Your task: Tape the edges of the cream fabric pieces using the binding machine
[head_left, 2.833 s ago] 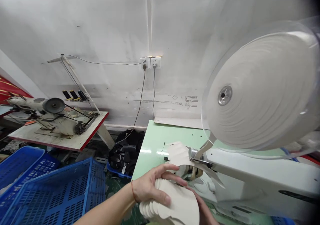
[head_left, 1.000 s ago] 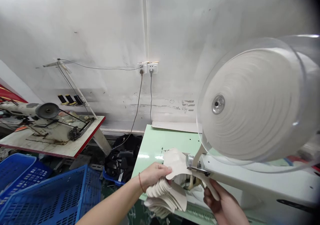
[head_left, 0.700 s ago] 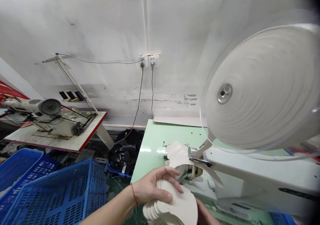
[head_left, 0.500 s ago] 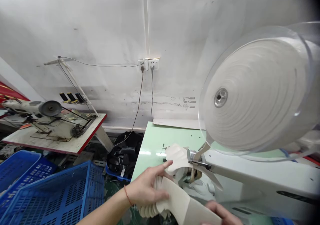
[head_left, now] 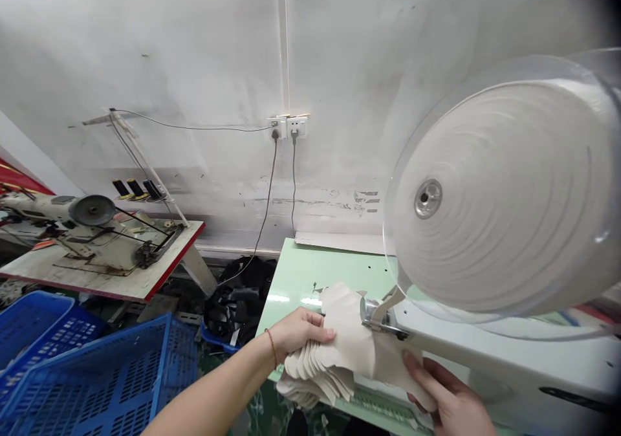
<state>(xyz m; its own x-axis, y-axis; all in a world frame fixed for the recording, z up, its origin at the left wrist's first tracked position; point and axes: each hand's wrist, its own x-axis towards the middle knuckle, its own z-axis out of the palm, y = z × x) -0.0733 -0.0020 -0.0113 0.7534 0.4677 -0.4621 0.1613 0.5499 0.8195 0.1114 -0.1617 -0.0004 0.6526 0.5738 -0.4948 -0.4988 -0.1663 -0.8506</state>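
Green tabletop [head_left: 308,266]: open room behind your left hand [head_left: 298,330]; left edge runs behind your wrist [head_left: 264,360].
White machine arm [head_left: 451,325]: blocks the space beyond your right hand [head_left: 451,394].
Tape reel [head_left: 504,203]: above that arm.
Cream panel [head_left: 350,347]: spans your two hands, thumb and fingers closed on both ends.
Fanned stack [head_left: 315,379]: hangs below your left hand.

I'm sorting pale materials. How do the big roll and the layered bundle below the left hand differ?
The roll is wound round; the bundle is fanned layers with curved edges. The roll sits behind a clear disc; the bundle hangs beneath the left hand. Both look off-white.
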